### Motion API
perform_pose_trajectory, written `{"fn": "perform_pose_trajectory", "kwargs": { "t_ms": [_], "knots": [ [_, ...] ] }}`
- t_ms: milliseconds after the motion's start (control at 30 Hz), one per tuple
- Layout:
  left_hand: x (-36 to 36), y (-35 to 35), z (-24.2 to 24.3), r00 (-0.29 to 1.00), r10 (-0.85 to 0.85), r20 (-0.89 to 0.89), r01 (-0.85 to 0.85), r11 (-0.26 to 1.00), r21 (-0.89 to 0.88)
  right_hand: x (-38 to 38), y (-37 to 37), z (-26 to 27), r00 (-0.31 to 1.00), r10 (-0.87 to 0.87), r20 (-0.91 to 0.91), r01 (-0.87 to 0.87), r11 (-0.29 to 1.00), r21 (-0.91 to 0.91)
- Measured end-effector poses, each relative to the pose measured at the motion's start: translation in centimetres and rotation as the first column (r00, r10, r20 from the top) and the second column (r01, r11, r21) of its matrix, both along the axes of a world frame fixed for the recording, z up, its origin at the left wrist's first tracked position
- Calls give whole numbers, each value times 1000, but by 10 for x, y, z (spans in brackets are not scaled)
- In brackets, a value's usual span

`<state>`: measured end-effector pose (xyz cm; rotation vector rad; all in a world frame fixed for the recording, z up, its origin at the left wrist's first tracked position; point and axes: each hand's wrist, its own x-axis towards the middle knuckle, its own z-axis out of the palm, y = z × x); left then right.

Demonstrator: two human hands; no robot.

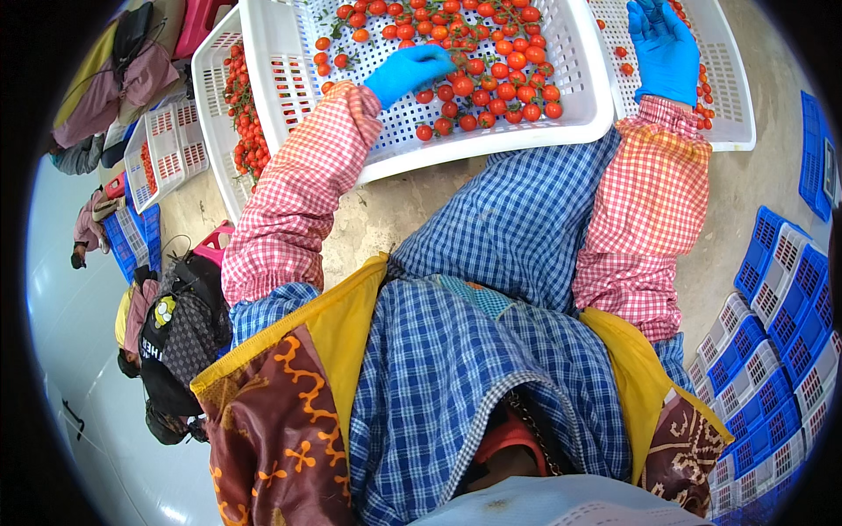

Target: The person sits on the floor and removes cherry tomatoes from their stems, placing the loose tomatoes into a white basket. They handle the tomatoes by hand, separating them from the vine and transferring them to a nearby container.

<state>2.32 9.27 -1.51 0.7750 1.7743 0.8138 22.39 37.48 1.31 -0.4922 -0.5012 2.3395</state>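
Observation:
My left hand [411, 73], in a blue glove, reaches over a white perforated plastic crate [421, 163]. Its bent fingertips are at the edge of a spread of red cherry tomatoes [506, 92], some on green stems; whether they pinch one is hidden. My right hand [666, 59], also gloved in blue, is above a second white crate [733, 98] to the right. Its palm is turned up with the fingers partly apart, and I see nothing in it; the fingertips reach the top edge of the view. Loose cherry tomatoes [705, 98] lie in that crate beside my right wrist.
At left, another white crate [214, 131] holds a heap of small tomatoes [248, 138]. Blue and white crates [756, 355] are stacked at lower right. A blue scale-like device [816, 158] is at far right. Several people, one in dark clothes [187, 322], sit at left.

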Motion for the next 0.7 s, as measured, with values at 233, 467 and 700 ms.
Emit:
{"fn": "perform_pose_trajectory", "kwargs": {
  "t_ms": [233,467,700],
  "knots": [
    [-2,-9,-5,891,-250,-380,314,942,115,4,-10,14,983,-56,173,18,977,213],
    [23,-1,-3,565,-628,-535,631,747,-210,3,-9,14,985,-41,170,3,976,220],
    [5,-2,17,990,-94,-107,99,994,41,4,-10,14,986,-48,158,15,978,206]
  ]
}}
